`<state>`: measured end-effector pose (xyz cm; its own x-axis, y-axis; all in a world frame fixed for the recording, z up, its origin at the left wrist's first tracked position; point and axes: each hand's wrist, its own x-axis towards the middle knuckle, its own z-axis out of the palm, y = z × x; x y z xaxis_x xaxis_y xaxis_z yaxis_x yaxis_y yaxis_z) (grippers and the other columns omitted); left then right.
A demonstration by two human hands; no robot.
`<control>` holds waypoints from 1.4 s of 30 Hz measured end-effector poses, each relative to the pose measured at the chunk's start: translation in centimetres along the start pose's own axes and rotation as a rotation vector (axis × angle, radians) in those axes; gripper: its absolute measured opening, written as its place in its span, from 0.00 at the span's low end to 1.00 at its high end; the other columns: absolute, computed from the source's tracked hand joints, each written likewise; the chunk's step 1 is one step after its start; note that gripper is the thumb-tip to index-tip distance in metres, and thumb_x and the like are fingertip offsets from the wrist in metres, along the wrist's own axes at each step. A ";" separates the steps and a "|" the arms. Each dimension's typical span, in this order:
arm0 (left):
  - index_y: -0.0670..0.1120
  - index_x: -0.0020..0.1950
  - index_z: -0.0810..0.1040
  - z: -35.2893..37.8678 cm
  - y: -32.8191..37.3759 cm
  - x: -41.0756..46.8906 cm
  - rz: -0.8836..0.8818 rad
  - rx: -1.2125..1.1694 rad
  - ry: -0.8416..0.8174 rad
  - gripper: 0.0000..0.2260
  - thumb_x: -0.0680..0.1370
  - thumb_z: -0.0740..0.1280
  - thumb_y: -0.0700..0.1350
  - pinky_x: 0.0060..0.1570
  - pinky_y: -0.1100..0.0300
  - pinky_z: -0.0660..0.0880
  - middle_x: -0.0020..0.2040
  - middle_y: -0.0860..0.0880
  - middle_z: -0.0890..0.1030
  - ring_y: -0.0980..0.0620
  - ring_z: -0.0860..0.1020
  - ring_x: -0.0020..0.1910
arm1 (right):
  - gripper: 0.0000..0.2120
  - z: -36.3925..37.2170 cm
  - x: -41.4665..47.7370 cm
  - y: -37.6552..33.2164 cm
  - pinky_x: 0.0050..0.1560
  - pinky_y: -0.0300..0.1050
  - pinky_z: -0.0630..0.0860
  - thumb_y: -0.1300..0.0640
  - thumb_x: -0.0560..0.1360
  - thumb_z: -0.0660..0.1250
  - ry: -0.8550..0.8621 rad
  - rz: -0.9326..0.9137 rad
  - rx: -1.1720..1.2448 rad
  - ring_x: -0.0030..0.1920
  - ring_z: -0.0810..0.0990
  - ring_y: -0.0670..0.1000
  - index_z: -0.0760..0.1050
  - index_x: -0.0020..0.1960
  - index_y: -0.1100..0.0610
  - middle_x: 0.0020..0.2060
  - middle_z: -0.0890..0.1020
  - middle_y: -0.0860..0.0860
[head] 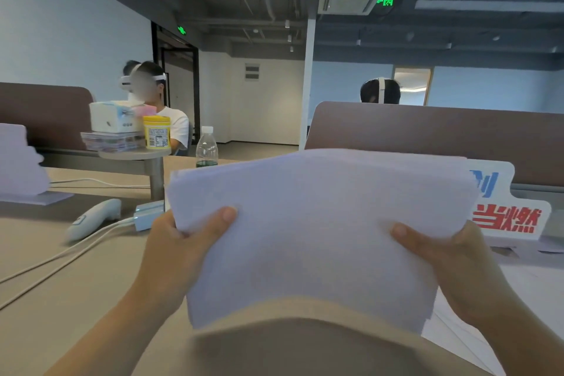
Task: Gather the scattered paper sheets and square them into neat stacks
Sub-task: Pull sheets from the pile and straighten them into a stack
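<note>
I hold a thick bundle of white paper sheets upright above the beige table, its top edge slightly fanned. My left hand grips the bundle's left edge, thumb across the front. My right hand grips the right edge the same way. More white sheets lie flat on the table at the right, partly hidden behind my right arm. Another pile of paper stands at the far left edge.
A white handheld controller and white cables lie on the table at left. A water bottle, a yellow jar and a tissue box stand behind. A printed sign leans at right. Two people sit beyond brown dividers.
</note>
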<state>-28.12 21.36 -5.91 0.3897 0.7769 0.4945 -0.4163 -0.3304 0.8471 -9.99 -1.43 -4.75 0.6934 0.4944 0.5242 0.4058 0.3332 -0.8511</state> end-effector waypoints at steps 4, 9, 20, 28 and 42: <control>0.63 0.49 0.73 -0.4 0.9 0.6 0.108 0.049 -0.003 0.24 0.55 0.73 0.60 0.32 0.68 0.76 0.45 0.59 0.80 0.66 0.79 0.37 | 0.36 -0.2 0.0 -1.5 0.39 0.39 0.82 0.33 0.49 0.77 0.178 -0.232 -0.132 0.48 0.83 0.46 0.74 0.56 0.37 0.50 0.83 0.47; 0.69 0.50 0.71 -0.4 1.1 0.2 0.174 0.185 0.018 0.25 0.54 0.72 0.63 0.38 0.61 0.74 0.51 0.57 0.78 0.61 0.78 0.42 | 0.16 -0.4 -0.1 -1.8 0.47 0.33 0.78 0.41 0.68 0.71 0.286 -0.484 -0.518 0.53 0.79 0.42 0.73 0.54 0.33 0.52 0.78 0.35; 0.68 0.47 0.71 -0.5 0.7 0.5 0.235 0.164 0.007 0.21 0.56 0.71 0.62 0.30 0.68 0.76 0.47 0.57 0.78 0.65 0.77 0.37 | 0.29 -1.2 0.3 0.3 0.47 0.34 0.72 0.34 0.73 0.59 0.368 -0.611 -0.785 0.52 0.74 0.46 0.81 0.54 0.58 0.51 0.79 0.50; 0.73 0.42 0.72 -1.0 0.8 0.9 0.418 0.373 0.092 0.14 0.66 0.71 0.54 0.36 0.76 0.70 0.44 0.73 0.77 0.70 0.75 0.41 | 0.10 -0.7 -0.2 -0.9 0.42 0.30 0.75 0.38 0.68 0.69 0.402 -0.574 -0.443 0.48 0.79 0.42 0.74 0.42 0.43 0.43 0.80 0.36; 0.46 0.41 0.84 -1.3 -2.6 0.5 -0.124 -0.102 -0.179 0.23 0.51 0.77 0.56 0.32 0.58 0.80 0.42 0.47 0.86 0.50 0.85 0.36 | 0.31 -0.6 0.2 3.7 0.41 0.47 0.81 0.41 0.46 0.81 -0.079 0.109 0.013 0.46 0.85 0.52 0.83 0.48 0.47 0.45 0.86 0.50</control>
<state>-27.91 23.31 -8.15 0.5782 0.6979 0.4226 -0.4341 -0.1754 0.8836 -7.96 -0.56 -7.80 0.6837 0.5901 0.4294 0.3224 0.2837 -0.9031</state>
